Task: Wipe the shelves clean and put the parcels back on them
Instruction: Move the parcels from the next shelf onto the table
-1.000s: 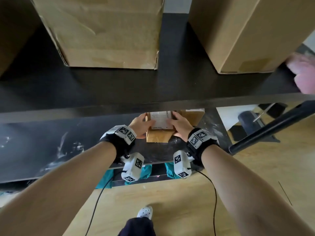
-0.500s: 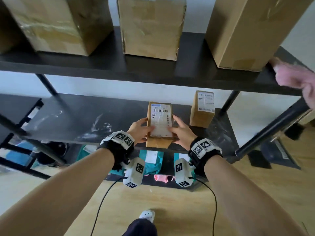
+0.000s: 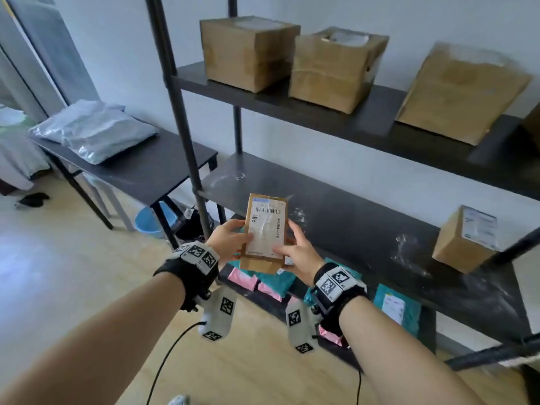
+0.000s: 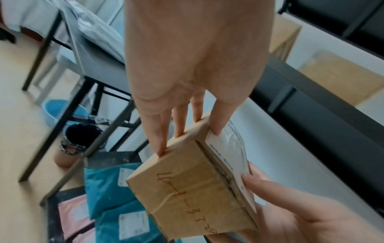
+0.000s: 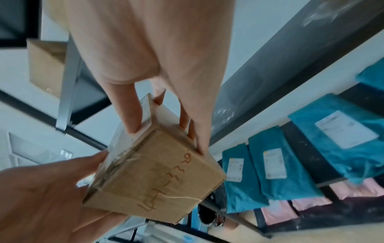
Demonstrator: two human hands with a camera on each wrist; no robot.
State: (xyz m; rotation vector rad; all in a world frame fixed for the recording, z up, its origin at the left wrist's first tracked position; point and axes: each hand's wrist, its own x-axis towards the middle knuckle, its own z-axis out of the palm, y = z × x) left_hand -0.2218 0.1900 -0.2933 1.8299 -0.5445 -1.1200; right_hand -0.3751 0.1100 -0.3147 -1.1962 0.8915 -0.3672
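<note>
A small cardboard parcel (image 3: 265,232) with a white barcode label is held in the air in front of the dusty middle shelf (image 3: 365,229). My left hand (image 3: 226,241) grips its left side and my right hand (image 3: 295,252) its right side, thumbs on the label. In the left wrist view the parcel (image 4: 187,185) shows handwritten numbers on its end, and the same numbers show on the parcel (image 5: 158,177) in the right wrist view. A second small parcel (image 3: 467,239) stands at the right on the middle shelf.
Three big cardboard boxes (image 3: 336,68) stand on the upper shelf (image 3: 380,124). Teal and pink mailer bags (image 3: 394,308) lie on the bottom shelf. A dark side table (image 3: 163,168) at the left carries grey mailer bags (image 3: 93,130). A blue bucket (image 3: 147,222) sits under it.
The parcel has come off the middle shelf, toward me and to the left, held in both hands. The head view has swung left and up, so the side table now shows.
</note>
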